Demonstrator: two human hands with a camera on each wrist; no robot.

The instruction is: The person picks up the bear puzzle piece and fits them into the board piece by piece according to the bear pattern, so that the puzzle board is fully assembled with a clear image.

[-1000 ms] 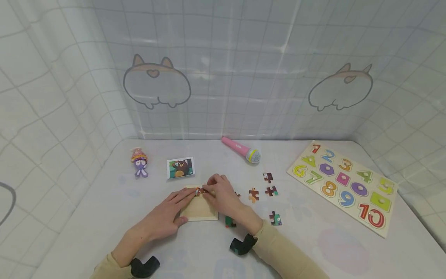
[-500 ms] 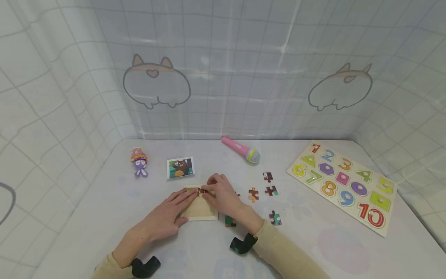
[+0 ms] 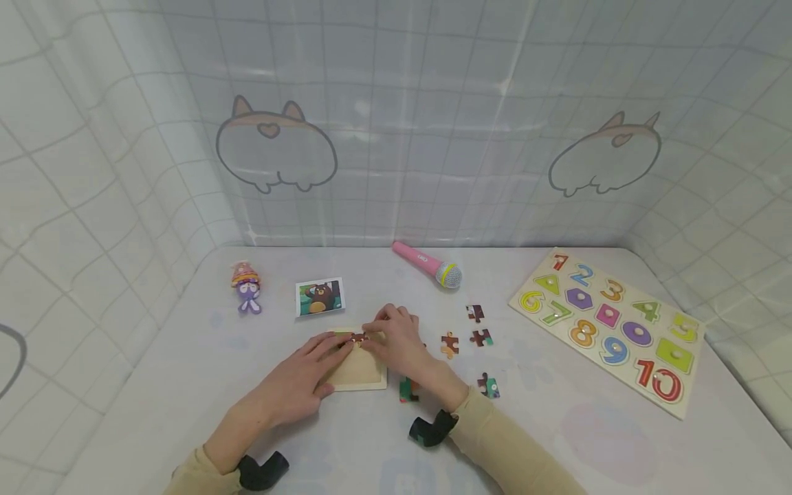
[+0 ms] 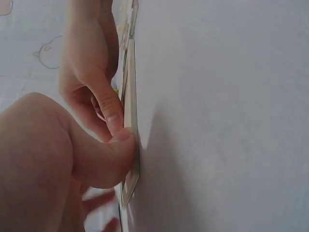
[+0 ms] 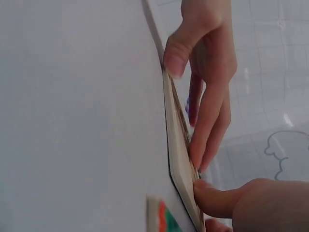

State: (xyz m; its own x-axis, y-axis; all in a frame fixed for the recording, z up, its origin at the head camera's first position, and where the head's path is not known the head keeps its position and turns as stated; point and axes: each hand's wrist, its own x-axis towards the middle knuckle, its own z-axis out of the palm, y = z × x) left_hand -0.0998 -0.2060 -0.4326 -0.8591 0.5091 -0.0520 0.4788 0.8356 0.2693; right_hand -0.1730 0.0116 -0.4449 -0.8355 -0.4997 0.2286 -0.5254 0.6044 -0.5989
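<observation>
The right hand's [image 3: 401, 344] fingers pinch a piece [image 3: 358, 338], hidden in both wrist views, beside the left hand's [image 3: 295, 385] straight fingers; microphone [image 3: 427, 264] beyond.

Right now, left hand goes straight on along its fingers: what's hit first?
Probably the right hand, whose fingertips are just across the brown puzzle part from those of the left hand; relative height is unclear.

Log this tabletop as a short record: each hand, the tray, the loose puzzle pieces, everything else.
Left hand: fingers extended over the wooden tray
Right hand: fingertips at tray's far part; grip unclear
Tray: partly filled, brown piece showing
Loose pieces: at least five, right of tray
Elsewhere: bear picture, doll, pink microphone, number board
</observation>
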